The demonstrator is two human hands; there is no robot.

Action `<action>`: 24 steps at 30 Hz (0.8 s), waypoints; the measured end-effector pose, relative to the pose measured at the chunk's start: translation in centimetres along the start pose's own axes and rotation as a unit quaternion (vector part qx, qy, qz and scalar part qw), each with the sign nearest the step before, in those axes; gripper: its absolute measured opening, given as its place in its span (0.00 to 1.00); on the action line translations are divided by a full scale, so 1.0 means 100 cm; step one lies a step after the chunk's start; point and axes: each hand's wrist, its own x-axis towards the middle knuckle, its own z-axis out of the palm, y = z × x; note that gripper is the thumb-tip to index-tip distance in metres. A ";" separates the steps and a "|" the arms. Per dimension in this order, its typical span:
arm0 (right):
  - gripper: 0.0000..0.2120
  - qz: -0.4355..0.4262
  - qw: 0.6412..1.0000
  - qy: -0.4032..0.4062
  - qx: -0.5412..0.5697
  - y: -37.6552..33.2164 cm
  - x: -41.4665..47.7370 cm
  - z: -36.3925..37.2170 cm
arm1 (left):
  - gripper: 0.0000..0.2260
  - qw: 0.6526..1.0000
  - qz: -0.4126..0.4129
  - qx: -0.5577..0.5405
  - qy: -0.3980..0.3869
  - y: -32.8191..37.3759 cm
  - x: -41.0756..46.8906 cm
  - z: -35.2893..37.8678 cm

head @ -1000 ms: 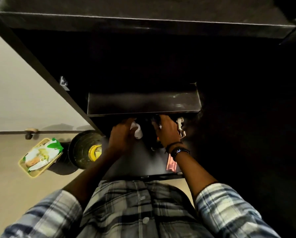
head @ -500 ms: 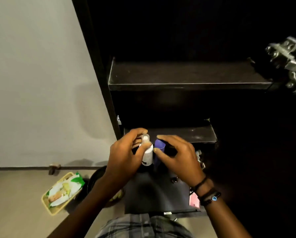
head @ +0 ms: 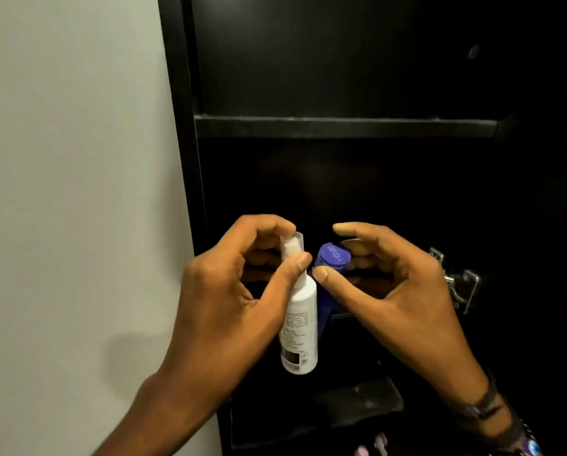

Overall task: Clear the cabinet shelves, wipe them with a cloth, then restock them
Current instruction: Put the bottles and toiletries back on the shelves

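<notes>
White spray bottle [head: 300,320] and blue bottle [head: 333,258] had been lifted from the low shelf, side by side below the upper shelf [head: 341,126]. The left hand [head: 229,301] grip pinched the white neck and the right hand [head: 397,291] grip the blue cap, probably restocking.

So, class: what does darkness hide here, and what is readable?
Head view: cabinet interior nearly black, only the shelf edge catching light; white bottle and blue cap clearly lit, the bottle's label print too blurred to read.
</notes>
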 end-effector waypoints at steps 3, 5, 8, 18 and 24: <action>0.24 -0.028 0.999 0.028 0.019 -0.028 0.033 -0.013 | 0.10 0.999 0.043 -0.016 0.005 0.025 0.040 -0.010; 0.24 -0.046 0.997 0.047 0.039 -0.047 0.056 -0.022 | 0.10 0.997 0.073 -0.015 0.014 0.041 0.066 -0.018; 0.23 -0.084 0.991 0.073 0.071 -0.072 0.095 -0.034 | 0.09 0.993 0.114 -0.013 0.037 0.060 0.107 -0.029; 0.16 -0.119 0.987 0.078 0.070 -0.108 0.197 -0.054 | 0.09 0.979 0.164 0.091 0.074 0.083 0.216 -0.052; 0.17 -0.126 0.990 0.056 0.037 -0.097 0.225 -0.037 | 0.06 0.965 0.150 0.191 0.102 0.070 0.234 -0.041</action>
